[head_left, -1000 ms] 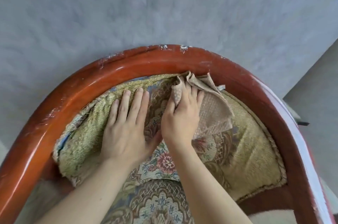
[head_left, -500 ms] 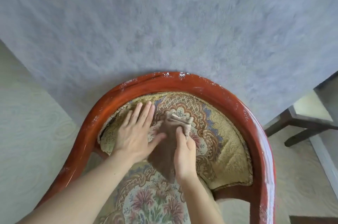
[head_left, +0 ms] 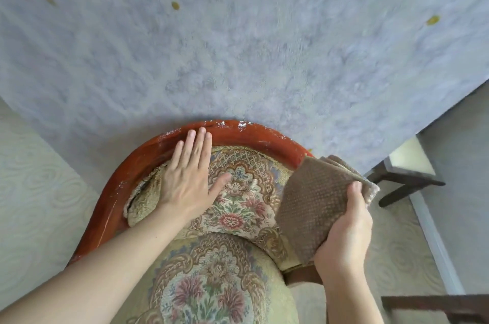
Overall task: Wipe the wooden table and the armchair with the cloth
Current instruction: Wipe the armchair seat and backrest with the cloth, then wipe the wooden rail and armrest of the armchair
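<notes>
Brown cloth (head_left: 315,202) | long axis upright, tilted right | right hand (head_left: 344,233) holds

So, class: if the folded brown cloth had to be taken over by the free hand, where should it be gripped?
Grip the cloth at its upper folded corner, coming from above: the right hand covers the lower edge, while the stacked layers there stand free.
</notes>
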Motion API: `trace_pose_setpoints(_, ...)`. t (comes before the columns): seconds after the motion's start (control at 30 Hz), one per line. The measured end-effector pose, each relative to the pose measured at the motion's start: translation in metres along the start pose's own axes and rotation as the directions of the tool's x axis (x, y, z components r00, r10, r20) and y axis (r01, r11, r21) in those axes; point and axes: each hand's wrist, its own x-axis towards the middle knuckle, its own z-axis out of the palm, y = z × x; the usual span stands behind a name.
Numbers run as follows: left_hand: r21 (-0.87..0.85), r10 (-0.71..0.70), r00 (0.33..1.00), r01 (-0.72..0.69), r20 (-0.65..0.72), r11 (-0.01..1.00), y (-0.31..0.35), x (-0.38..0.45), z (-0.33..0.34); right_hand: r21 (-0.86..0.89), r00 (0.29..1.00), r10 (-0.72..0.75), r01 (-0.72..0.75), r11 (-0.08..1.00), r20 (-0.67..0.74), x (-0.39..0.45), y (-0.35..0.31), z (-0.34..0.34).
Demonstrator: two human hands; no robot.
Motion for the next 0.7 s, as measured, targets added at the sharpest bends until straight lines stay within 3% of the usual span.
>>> trace_pose_setpoints(0.07, 0.0, -0.03, 0.999, 0.03, -0.03, 1.0, 0.0, 0.008, 0.002, -0.055, 0.979, -0.19, 0.186, 0.981, -0.078, 0.006, -0.017, 0.003)
trace_pose_setpoints(0.17, -0.008, -0.053, 0.998, 0.053, -0.021, 0.999, -0.009, 0.019, 0.006, -0.227, 0.888, -0.448, 0.417, 0.88, -0.105, 0.019, -0.024, 0.014)
trace_pose_setpoints(0.27, -0.008, -0.02, 1.0, 0.02, -0.001, 1.0, -0.016, 0.029, 0.01, -0.62, 0.761, -0.647, 0.531, 0.578, 0.049, 0.045, -0.004, 0.028)
trace_pose_setpoints(0.3, -0.012, -0.005, 1.0, 0.005, -0.011, 1.0, -0.018, 0.031, 0.012, -0.716, 0.743, -0.655, 0.53, 0.454, 0.135, 0.054, 0.007, 0.034)
trace_pose_setpoints(0.37, -0.019, 0.02, 0.999, -0.021, -0.037, 1.0, -0.019, 0.031, 0.016, -0.8, 0.794, -0.564, 0.481, 0.357, 0.226, 0.066, 0.029, 0.049)
trace_pose_setpoints(0.47, -0.038, 0.039, 0.996, -0.042, -0.077, 0.998, -0.021, 0.031, 0.023, -0.833, 0.829, -0.513, 0.436, 0.341, 0.224, 0.078, 0.059, 0.064)
trace_pose_setpoints(0.7, -0.057, 0.061, 0.992, -0.067, -0.109, 0.996, -0.023, 0.032, 0.03, -0.793, 0.717, -0.64, 0.547, 0.27, 0.276, 0.073, 0.086, 0.094)
